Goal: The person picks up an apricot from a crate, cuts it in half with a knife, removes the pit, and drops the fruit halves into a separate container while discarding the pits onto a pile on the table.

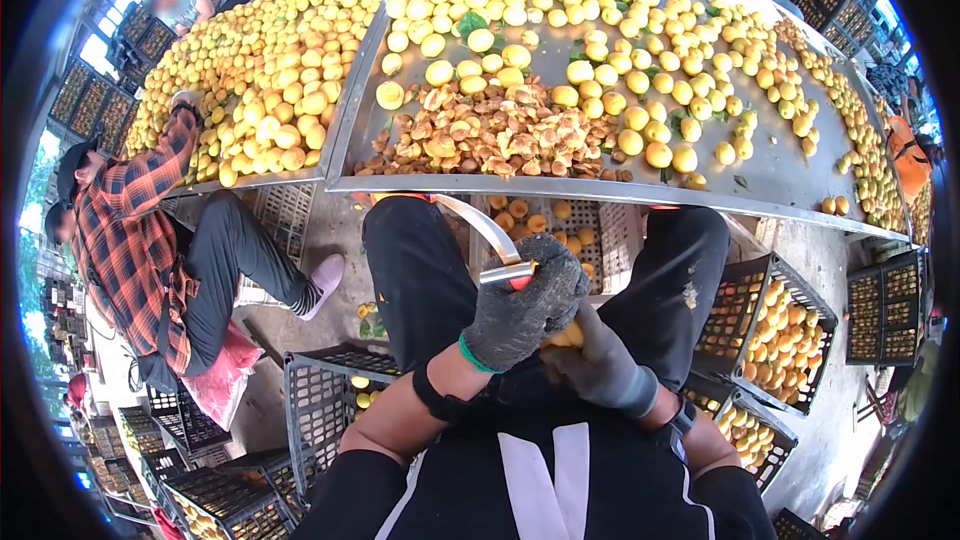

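The left grip (525, 305), in a dark grey glove with a green cuff, is clenched, with a short metal tool (507, 274) showing a red part at its knuckles. A pale curved strip (478, 223) runs from this tool up toward the near edge of the counter (560, 186). The right grip (605, 360), in a lighter grey glove, is closed on a yellow fruit (566, 334), which sits between the two grips; the fingers hide much of it. The grips are close together above the person's lap, between the dark-trousered knees.

Ahead of the grips, on the metal counter, lies a heap of brownish-orange pieces (510, 130), with whole yellow fruits (540, 0) spread behind it and to its right. Ahead and to the left, a second surface (285, 178) bears a dense pile of orange-yellow fruits (270, 60). Just beyond the grips, below the counter's edge, a crate (615, 240) has more fruits in and around it. To the right of the grips stand dark crates (765, 335) full of fruit; to the left is another dark crate (335, 410) with a few yellow fruits. Farther left, a person in a checked shirt (135, 240) sits, reaching one arm to the orange-yellow pile.
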The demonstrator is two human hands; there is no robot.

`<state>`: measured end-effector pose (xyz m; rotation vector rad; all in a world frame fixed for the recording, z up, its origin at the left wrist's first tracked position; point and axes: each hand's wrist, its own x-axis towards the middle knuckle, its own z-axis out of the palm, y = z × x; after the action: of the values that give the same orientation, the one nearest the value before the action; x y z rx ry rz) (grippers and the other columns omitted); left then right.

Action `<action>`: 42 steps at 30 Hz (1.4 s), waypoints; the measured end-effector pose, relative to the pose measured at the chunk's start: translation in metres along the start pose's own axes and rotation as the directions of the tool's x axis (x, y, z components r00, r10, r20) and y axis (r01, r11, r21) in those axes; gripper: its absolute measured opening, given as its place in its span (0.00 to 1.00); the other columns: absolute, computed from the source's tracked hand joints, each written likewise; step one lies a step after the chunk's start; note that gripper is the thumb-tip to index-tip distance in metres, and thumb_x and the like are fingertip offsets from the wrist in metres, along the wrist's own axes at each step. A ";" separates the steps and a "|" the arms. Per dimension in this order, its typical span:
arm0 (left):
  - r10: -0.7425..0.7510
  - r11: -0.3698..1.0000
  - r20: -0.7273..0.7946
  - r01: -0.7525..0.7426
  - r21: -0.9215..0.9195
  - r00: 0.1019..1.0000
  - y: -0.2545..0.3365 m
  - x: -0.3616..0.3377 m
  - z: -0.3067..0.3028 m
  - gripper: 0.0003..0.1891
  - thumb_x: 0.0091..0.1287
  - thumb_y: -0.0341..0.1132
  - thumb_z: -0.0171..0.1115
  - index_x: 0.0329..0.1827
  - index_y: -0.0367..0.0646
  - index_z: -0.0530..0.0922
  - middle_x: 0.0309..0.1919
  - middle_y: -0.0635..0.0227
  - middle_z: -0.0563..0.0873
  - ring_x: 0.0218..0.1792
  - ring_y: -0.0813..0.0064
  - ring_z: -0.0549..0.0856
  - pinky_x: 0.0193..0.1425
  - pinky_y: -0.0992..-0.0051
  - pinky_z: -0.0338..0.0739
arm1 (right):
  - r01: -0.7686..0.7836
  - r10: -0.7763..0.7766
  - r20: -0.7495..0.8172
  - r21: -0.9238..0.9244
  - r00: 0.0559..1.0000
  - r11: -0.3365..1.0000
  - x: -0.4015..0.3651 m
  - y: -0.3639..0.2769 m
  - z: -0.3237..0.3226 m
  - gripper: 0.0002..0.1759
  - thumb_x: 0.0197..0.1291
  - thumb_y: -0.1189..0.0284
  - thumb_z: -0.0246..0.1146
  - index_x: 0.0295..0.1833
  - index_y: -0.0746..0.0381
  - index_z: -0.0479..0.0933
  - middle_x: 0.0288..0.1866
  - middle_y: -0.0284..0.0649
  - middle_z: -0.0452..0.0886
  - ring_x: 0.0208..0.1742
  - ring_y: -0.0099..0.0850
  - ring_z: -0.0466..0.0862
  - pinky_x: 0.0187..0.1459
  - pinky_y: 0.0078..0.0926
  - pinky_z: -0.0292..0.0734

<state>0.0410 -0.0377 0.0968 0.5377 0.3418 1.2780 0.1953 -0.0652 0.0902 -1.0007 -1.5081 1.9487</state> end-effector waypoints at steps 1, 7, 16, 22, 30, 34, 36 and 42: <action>0.007 1.000 -0.069 -0.006 0.006 0.998 -0.003 0.000 0.001 0.07 0.67 0.27 0.60 0.46 0.43 0.75 0.32 0.68 0.79 0.30 0.80 0.79 0.27 0.82 0.72 | -0.004 -0.001 -0.032 -0.156 0.999 0.988 0.000 0.000 0.000 0.35 0.60 0.84 0.58 0.70 0.60 0.53 0.42 0.45 0.75 0.34 0.30 0.81 0.33 0.26 0.77; 0.043 0.996 -0.288 -0.016 0.093 0.957 0.005 0.008 0.023 0.03 0.69 0.32 0.59 0.40 0.46 0.73 0.25 0.73 0.74 0.22 0.84 0.72 0.20 0.83 0.65 | 0.357 -0.483 -0.158 -0.487 0.861 0.797 0.008 0.017 0.003 0.40 0.53 0.80 0.66 0.70 0.66 0.55 0.49 0.57 0.74 0.47 0.52 0.81 0.46 0.35 0.78; -0.067 0.998 -0.442 0.068 -0.014 0.895 -0.009 0.035 -0.006 0.11 0.71 0.40 0.58 0.31 0.49 0.70 0.16 0.78 0.67 0.11 0.84 0.63 0.13 0.81 0.58 | 0.580 -0.718 0.100 -0.671 0.688 0.462 0.026 0.033 -0.019 0.31 0.52 0.81 0.68 0.61 0.65 0.64 0.51 0.57 0.72 0.46 0.53 0.80 0.45 0.37 0.78; -0.084 0.994 -0.505 0.106 0.014 0.859 -0.017 0.059 -0.034 0.11 0.70 0.42 0.59 0.33 0.46 0.74 0.18 0.77 0.73 0.11 0.84 0.66 0.12 0.82 0.57 | 0.241 -0.231 -0.067 0.243 0.971 0.940 0.030 0.036 -0.024 0.25 0.57 0.84 0.63 0.58 0.61 0.64 0.49 0.40 0.72 0.49 0.34 0.80 0.49 0.28 0.78; 0.173 0.954 -0.151 -0.203 -0.222 0.973 0.029 0.051 -0.053 0.07 0.71 0.38 0.54 0.37 0.47 0.73 0.26 0.71 0.75 0.19 0.81 0.74 0.18 0.80 0.69 | 0.132 -0.024 -0.176 0.632 0.984 0.763 0.039 0.041 -0.058 0.26 0.64 0.79 0.57 0.67 0.58 0.61 0.55 0.39 0.73 0.56 0.30 0.75 0.61 0.33 0.72; 0.291 0.939 -0.425 -0.170 0.300 0.857 0.016 0.031 -0.040 0.05 0.68 0.31 0.61 0.44 0.45 0.75 0.32 0.65 0.81 0.21 0.81 0.78 0.19 0.81 0.71 | 0.224 0.034 -0.285 0.815 0.958 0.534 0.046 0.014 -0.053 0.20 0.67 0.77 0.53 0.64 0.62 0.62 0.57 0.45 0.72 0.62 0.44 0.75 0.64 0.48 0.71; 0.274 0.951 -0.422 -0.178 0.253 0.864 0.012 0.027 -0.039 0.05 0.68 0.32 0.60 0.44 0.45 0.75 0.32 0.65 0.81 0.21 0.82 0.77 0.19 0.81 0.71 | 0.172 0.110 -0.251 0.865 0.962 0.471 0.049 0.016 -0.057 0.19 0.68 0.76 0.52 0.63 0.62 0.62 0.58 0.47 0.71 0.62 0.48 0.74 0.63 0.49 0.73; 0.336 0.938 -0.347 -0.275 0.213 0.876 0.009 0.026 -0.015 0.05 0.70 0.34 0.58 0.38 0.49 0.71 0.22 0.75 0.71 0.17 0.84 0.68 0.15 0.83 0.61 | 0.092 0.120 -0.188 0.830 0.975 0.550 0.042 0.014 -0.034 0.18 0.67 0.77 0.52 0.62 0.62 0.63 0.59 0.49 0.70 0.61 0.46 0.75 0.62 0.49 0.74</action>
<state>0.0324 -0.0079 0.0907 0.4877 0.7086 1.6791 0.1971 -0.0174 0.0618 -0.7206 -0.2829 2.0971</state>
